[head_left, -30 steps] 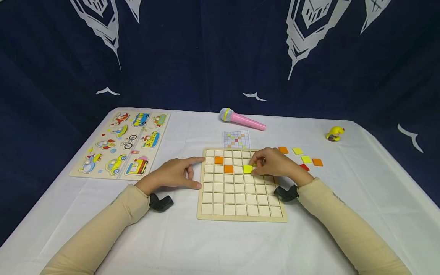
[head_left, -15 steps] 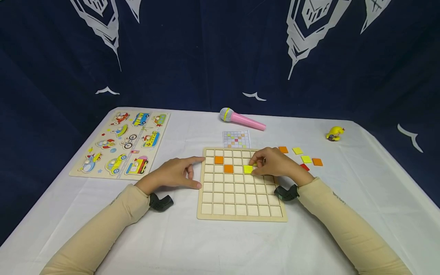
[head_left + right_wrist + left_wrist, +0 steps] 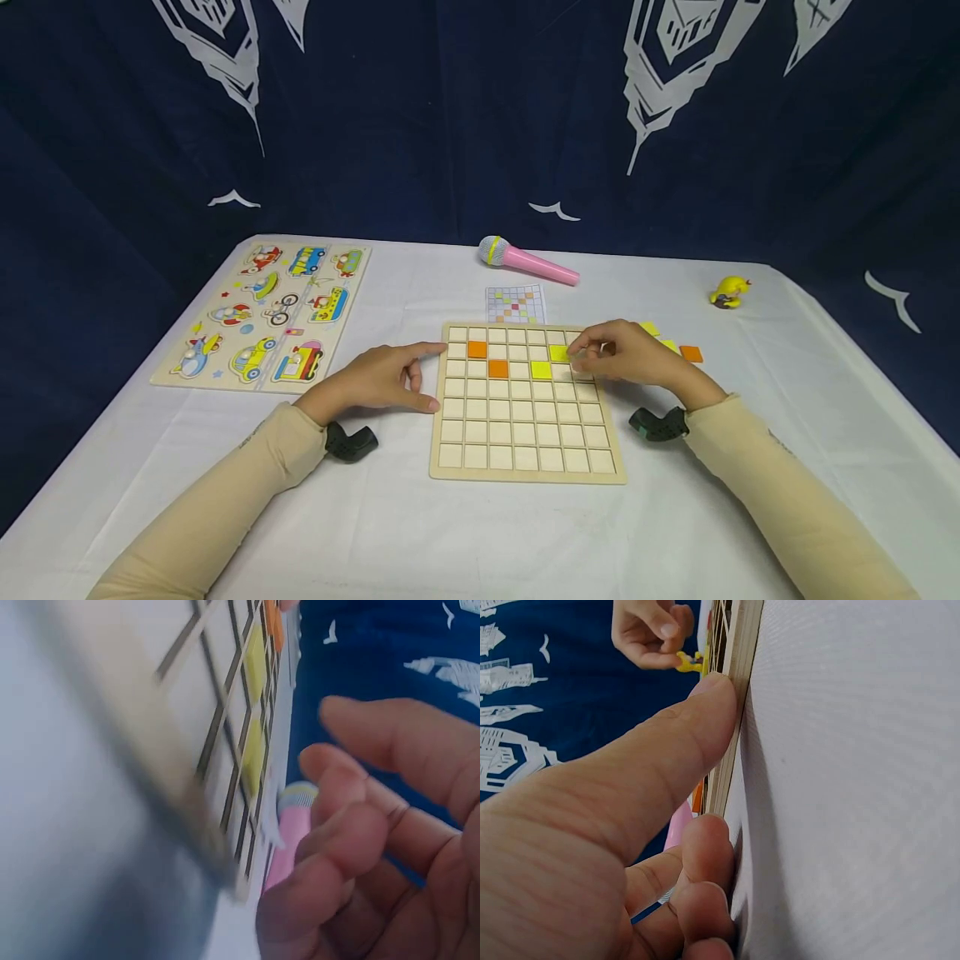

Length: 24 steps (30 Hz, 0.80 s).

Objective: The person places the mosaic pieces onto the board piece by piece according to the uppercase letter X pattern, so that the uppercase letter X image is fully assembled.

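Note:
A wooden grid board lies on the table, with two orange tiles and two yellow tiles in its cells. My left hand rests along the board's left side, index finger and thumb touching the rim; in the left wrist view the thumb presses that edge. Over the board's upper right hovers my right hand, beside the farther yellow tile. Its fingers are loosely bent, with nothing between them in the right wrist view, where both yellow tiles sit flat.
Loose yellow and orange tiles lie right of the board, partly behind my right hand. Beyond the board are a small printed grid card and a pink toy microphone. A vehicle puzzle board lies left; a yellow duck figure stands back right.
My right hand has let go of the farther yellow tile and moved right, uncovering it in its cell. It now covers some loose tiles. My left hand has stayed put.

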Motion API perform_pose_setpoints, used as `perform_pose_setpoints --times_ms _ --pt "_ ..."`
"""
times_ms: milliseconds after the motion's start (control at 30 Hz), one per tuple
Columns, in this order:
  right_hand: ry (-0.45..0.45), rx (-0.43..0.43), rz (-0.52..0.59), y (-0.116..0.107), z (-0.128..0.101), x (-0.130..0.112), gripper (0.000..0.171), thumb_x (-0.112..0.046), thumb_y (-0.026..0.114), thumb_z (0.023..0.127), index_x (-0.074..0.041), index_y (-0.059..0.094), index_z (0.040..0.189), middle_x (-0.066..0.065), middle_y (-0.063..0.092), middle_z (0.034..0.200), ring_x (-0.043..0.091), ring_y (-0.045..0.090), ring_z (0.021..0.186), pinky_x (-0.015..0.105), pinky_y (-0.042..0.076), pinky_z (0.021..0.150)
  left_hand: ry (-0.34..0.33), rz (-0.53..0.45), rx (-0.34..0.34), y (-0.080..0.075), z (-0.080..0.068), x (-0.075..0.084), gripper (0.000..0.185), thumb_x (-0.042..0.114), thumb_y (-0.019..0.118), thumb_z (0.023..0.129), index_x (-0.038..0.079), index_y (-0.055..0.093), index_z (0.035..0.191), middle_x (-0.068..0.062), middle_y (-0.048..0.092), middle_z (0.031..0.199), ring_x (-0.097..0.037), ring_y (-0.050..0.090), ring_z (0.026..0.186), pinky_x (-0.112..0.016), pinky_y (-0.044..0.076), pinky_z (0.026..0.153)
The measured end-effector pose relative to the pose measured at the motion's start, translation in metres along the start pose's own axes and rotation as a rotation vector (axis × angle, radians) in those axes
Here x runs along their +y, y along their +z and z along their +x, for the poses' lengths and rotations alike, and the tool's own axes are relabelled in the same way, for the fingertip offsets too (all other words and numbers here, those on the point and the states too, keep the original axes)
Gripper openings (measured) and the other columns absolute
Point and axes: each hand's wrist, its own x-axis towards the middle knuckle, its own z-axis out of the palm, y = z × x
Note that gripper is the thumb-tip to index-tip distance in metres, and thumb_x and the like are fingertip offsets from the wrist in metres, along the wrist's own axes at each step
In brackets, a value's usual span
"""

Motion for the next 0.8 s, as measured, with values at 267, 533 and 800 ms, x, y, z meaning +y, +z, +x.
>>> perform_pose_setpoints --times_ms 267,533,800 --pt "-0.071 0.102 0.080 -0.013 -0.022 0.022 0.021 0.000 0.076 0.098 0.006 0.076 0.118 0.000 0.060 0.082 0.011 0.049 0.067 0.024 0.043 0.067 -0.005 0.000 -0.001 0.000 0.000 0.001 0.091 0.035 0.093 0.086 0.006 0.049 0.161 0.004 0.064 0.085 -0.014 0.053 0.067 -0.030 0.041 0.065" --pt "-0.021 0.170 0.080 -0.027 -0.042 0.040 0.021 -0.003 0.074 0.100 0.004 0.075 0.120 -0.002 0.061 0.081 0.013 0.053 0.064 0.026 0.045 0.061 -0.011 0.004 -0.007 -0.001 0.000 0.003 0.091 0.035 0.093 0.086 0.007 0.049 0.162 0.005 0.065 0.085 -0.014 0.054 0.068 -0.030 0.041 0.066" --pt "0.005 0.118 0.093 -0.043 -0.059 0.057 0.025 0.000 0.069 0.103 0.011 0.070 0.125 0.007 0.070 0.087 0.016 0.067 0.077 0.026 0.051 0.064 -0.012 0.001 -0.008 0.000 0.001 0.000 0.092 0.036 0.093 0.087 0.007 0.049 0.162 0.005 0.064 0.086 -0.014 0.054 0.067 -0.030 0.041 0.066"
